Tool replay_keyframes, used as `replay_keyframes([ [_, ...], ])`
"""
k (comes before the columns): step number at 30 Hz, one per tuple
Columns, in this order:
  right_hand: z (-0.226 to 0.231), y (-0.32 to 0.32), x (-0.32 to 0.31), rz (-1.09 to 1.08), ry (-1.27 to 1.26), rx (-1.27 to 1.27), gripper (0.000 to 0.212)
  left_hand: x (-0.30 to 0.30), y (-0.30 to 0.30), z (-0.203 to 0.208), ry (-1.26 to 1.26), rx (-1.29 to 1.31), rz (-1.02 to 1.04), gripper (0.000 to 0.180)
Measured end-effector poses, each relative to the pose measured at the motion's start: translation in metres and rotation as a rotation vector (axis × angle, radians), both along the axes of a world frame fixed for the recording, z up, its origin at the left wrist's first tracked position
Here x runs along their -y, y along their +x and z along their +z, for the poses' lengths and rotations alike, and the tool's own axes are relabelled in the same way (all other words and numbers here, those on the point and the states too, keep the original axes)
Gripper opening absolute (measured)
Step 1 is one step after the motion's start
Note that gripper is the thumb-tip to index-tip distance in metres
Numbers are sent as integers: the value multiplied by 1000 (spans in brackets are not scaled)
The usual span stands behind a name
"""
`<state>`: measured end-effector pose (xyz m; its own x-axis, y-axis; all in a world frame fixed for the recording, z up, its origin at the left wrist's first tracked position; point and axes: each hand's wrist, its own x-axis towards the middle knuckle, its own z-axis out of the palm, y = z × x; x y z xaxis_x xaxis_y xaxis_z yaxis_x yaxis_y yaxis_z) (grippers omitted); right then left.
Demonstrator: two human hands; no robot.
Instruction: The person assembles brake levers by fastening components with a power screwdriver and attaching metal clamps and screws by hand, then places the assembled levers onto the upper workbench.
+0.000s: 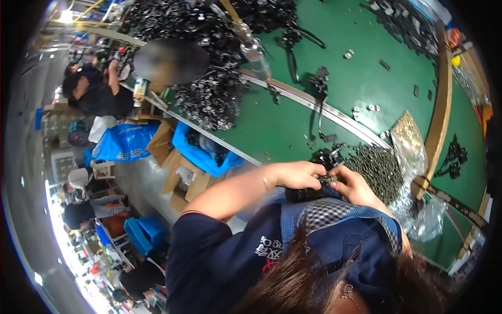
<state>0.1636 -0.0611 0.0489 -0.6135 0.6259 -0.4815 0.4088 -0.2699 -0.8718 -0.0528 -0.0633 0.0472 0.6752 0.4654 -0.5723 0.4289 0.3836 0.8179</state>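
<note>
At the near edge of the green bench, my left hand (299, 175) and my right hand (356, 187) meet in front of my body. Their fingers are closed in a pinch around a small metal part (327, 179), whose exact kind is too small to make out. Just beyond the fingertips lies a black lever assembly (329, 156). A heap of small dark metal pins (377, 170) spreads close to my right hand. Next to that heap, a clear bag of small brass-coloured parts (408, 135) leans near the wooden rail.
A metal-edged strip (334, 115) crosses the green bench (376, 78). Piles of black parts (172, 21) cover the far left, with brake levers (320, 83) nearer. A hanging air tool (253, 55) dangles above. Left stand a blue bin (196, 152) and a co-worker (102, 94).
</note>
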Motion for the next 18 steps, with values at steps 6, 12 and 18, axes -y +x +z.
replay_keyframes([
  [6,-12,14,-5,-19,-257,1,36,-5,12,-7,160,-100,-100,35],
  [12,-1,15,-11,19,-216,31,24,-10,18,-4,141,-148,-99,39],
  [18,-7,6,-15,-157,-434,-118,40,-8,16,-5,157,-130,-49,37],
])
